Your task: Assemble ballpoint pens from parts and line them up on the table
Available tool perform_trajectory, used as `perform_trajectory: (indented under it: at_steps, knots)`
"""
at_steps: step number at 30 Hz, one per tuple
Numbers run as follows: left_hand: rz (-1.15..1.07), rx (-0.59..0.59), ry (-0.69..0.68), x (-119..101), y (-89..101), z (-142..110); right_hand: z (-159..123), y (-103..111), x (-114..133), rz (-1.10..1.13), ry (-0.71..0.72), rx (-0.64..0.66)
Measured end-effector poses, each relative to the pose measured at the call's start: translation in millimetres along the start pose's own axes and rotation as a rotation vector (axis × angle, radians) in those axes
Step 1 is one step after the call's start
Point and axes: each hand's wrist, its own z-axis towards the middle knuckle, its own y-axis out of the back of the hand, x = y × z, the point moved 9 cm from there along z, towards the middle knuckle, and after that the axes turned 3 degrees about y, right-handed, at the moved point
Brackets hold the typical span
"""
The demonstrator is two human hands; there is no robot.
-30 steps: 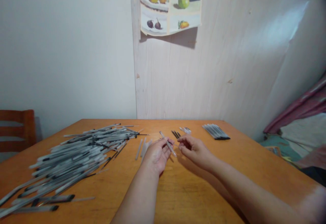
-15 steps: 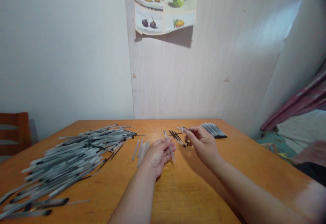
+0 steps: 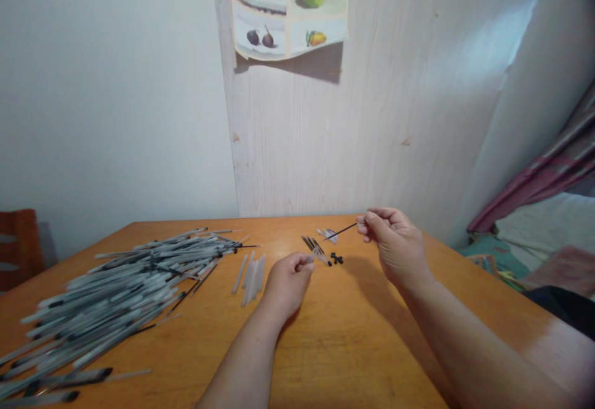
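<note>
My right hand [image 3: 393, 241] is raised over the right part of the table, thumb and fingertips pinched on a thin black pen refill [image 3: 341, 230], whose tip points down and to the left. Lower and nearer the middle, my left hand [image 3: 290, 279] has its fingers closed around a clear pen barrel [image 3: 307, 260], mostly hidden by the hand. Just beyond it lie several black refills [image 3: 310, 243] in a row. Small black plugs [image 3: 336, 259] sit to their right, with small clear pieces [image 3: 329, 235] behind. Several empty clear barrels [image 3: 252, 279] lie left of my left hand.
A large heap of pens and pen parts [image 3: 125, 291] covers the left side of the wooden table [image 3: 325, 359]. A wooden chair [image 3: 18, 241] stands at the left. A sheet of fruit paintings [image 3: 288, 12] hangs on the wall. Cloth and a pink curtain [image 3: 515, 192] are at the right.
My right hand has moved right and up, drawing the black refill away from the small parts. My left hand has turned, its fingers closing around the barrel. The view has shifted slightly right.
</note>
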Motion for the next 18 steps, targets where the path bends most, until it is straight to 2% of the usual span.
perform_trajectory:
  at_steps: [7, 18]
  knots:
    - [0.105, 0.041, -0.085, 0.3, -3.9, 2.7, -1.1, -4.6, -2.3, -0.04, -0.007, 0.044]
    - [0.105, 0.068, -0.121, 0.3, -6.1, 0.9, -6.7, -16.2, -7.7, -0.113, -0.031, 0.112]
